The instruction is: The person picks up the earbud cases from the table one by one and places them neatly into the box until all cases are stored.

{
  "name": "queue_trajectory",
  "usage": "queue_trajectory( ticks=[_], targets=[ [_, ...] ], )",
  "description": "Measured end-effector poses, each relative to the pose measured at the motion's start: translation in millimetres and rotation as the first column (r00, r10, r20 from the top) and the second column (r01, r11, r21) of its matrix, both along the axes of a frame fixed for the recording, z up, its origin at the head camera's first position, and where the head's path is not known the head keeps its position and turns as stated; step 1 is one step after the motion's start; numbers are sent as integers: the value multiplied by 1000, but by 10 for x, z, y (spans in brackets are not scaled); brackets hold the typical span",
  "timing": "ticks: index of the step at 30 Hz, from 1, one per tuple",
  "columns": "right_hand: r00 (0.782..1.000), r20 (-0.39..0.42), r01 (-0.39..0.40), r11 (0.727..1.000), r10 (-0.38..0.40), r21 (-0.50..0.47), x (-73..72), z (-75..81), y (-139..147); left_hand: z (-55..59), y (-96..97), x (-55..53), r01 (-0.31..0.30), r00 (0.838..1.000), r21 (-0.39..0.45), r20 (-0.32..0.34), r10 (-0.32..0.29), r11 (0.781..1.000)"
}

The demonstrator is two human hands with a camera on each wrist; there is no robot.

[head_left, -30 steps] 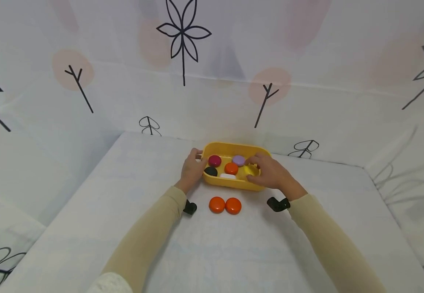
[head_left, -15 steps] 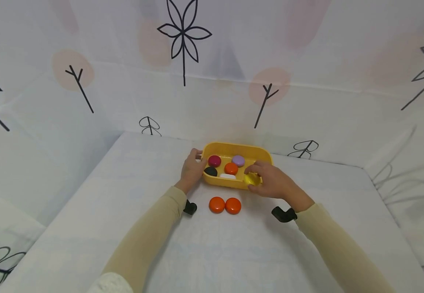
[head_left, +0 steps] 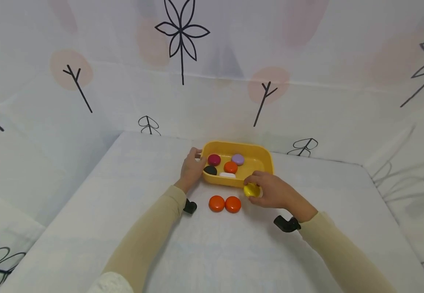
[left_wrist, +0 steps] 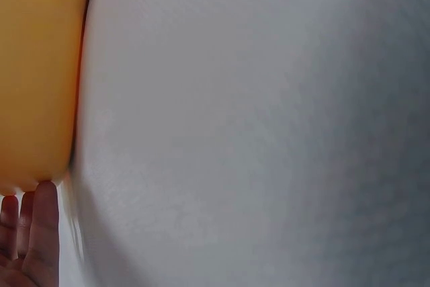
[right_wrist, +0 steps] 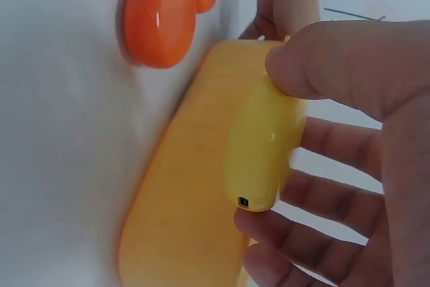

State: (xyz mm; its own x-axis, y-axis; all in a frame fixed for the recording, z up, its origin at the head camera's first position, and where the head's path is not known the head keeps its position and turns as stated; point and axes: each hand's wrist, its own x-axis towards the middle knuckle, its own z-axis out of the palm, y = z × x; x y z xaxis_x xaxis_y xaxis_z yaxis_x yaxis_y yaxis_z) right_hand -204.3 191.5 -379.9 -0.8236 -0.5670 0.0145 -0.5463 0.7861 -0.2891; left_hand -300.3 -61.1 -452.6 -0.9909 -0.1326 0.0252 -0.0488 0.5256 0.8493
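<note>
My right hand (head_left: 276, 190) grips a glossy yellow round disc (head_left: 251, 190) just in front of the yellow tray (head_left: 234, 182). In the right wrist view, thumb and fingers pinch the yellow disc (right_wrist: 262, 142), whose edge bears a small dark slot. At the tray's left end, my left hand (head_left: 191, 170) holds the rim and wall; in the left wrist view its fingertips touch the tray wall (left_wrist: 40, 85). Inside the tray lie a crimson disc (head_left: 214, 160), a lilac disc (head_left: 238, 159), an orange disc (head_left: 230, 167), a black disc (head_left: 210, 170) and a white piece (head_left: 228, 175), partly hidden by the front wall.
Two orange discs, a left one (head_left: 217, 203) and a right one (head_left: 233, 204), lie side by side on the white table (head_left: 230, 252) before the tray. A patterned cloth backdrop (head_left: 212, 101) rises close behind the tray and along both sides.
My right hand has lifted the yellow disc out of the tray's right part, over the front wall and toward me. My left hand stays at the tray's left end.
</note>
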Motion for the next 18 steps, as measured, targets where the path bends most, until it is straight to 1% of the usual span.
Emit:
queue_trajectory(
  ticks=[3, 8, 14, 18],
  targets=[
    [1000, 14, 1, 1000, -1, 6, 26, -43, -5, -5, -2, -12, -1, 1000, -7, -2, 1, 1000],
    [1000, 17, -7, 999, 7, 38, 30, -160, 7, 1, -6, -13, 0, 1000, -10, -3, 0, 1000],
    [997, 75, 12, 997, -17, 72, 39, -240, 5, 11, -7, -9, -8, 1000, -12, 8, 8, 1000],
    [996, 87, 7, 997, -13, 74, 42, -286, 3, 13, -7, -8, -9, 1000, -13, 7, 9, 1000]
  ],
)
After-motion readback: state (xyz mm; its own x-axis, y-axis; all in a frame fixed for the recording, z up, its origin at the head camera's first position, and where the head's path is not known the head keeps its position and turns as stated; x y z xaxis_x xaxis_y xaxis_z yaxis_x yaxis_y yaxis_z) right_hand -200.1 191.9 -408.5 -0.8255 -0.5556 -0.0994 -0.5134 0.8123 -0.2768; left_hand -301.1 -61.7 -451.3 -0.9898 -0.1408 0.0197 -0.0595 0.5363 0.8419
